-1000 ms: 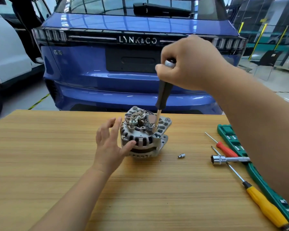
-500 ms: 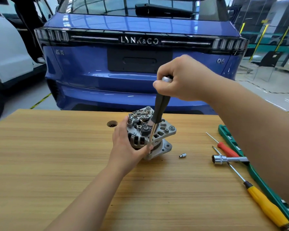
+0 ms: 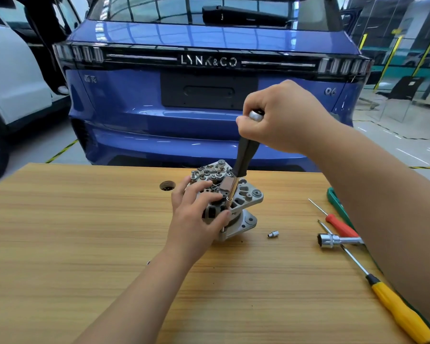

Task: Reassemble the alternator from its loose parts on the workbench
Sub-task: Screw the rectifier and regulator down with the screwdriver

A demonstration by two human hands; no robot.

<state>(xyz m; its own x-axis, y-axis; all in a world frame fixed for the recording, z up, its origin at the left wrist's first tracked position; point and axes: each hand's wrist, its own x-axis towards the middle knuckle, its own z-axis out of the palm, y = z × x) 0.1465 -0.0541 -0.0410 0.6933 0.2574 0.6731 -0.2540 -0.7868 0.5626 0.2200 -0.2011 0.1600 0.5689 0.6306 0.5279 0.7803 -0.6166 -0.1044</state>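
Workshop, blue car [image 3: 209,125] behind: tailgate reads "LYNK&CO", "06" at its right. Wooden counter [image 3: 85,244]; alternator [image 3: 246,194] stands mid-counter near the far edge. Left grip [image 3: 196,219] curls round its near-left side. Right grip [image 3: 283,117] wraps the black-handled driver [image 3: 245,157], shaft tilted onto the alternator top. Small socket bit [image 3: 273,234] just right of it. Red screwdriver [image 3: 340,225], yellow screwdriver [image 3: 397,311], chrome socket wrench [image 3: 333,240] and green tray [image 3: 335,202] lie by the right edge.

The grey cast-metal alternator [image 3: 246,197] stands on the desk [image 3: 85,244], slightly tipped, with its terminals and slotted vents facing up. The left hand [image 3: 196,217] grips its side. A black-handled driver [image 3: 245,155], gripped by the right hand [image 3: 283,117], slants down onto its top. A small silver fitting [image 3: 273,234] lies near it on the right.
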